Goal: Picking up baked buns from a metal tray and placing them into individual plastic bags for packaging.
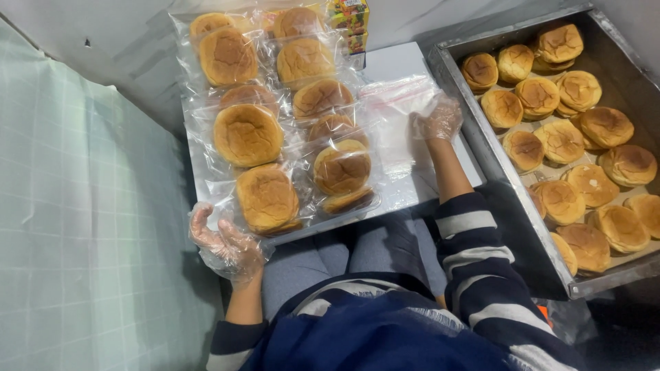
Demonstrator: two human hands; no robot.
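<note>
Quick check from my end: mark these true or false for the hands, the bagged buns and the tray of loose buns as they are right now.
1. Both hands wear clear plastic gloves. True.
2. The right hand rests on the empty clear bags. True.
3. The left hand holds a bun. False: it is open, beside the nearest bagged bun.
4. The metal tray on the right is empty. False: it holds many loose buns.
5. The bagged buns lie on a white board. True.
</note>
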